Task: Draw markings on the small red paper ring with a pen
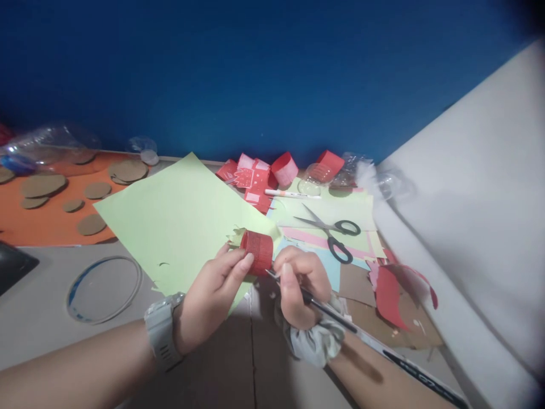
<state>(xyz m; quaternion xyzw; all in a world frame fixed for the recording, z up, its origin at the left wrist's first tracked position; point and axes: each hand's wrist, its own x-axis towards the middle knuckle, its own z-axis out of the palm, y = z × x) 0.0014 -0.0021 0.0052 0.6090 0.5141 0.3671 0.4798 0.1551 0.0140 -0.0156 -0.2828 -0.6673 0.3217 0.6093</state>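
Observation:
My left hand (219, 284), with a grey watch at the wrist, has its thumb and fingers closed around a short red paper tube (259, 250). Fine dark lines run over the tube's side. In my right hand (300, 284) is a slim pen (366, 335) with a black and silvery barrel, its tip at the tube's lower right edge. Whether the tip touches the surface I cannot tell. Under the tube and my left fingers lies a large light green sheet (179, 216), and a few jagged green paper bits show at the tube's upper left.
Right of my hands, black-handled scissors (330, 227) rest on stacked coloured paper (357, 210), near a white marker (292, 194). Red paper pieces (258, 179) line the blue wall. Cardboard discs (45, 186) sit on orange paper (12, 221) at left, near a clear ring (104, 289).

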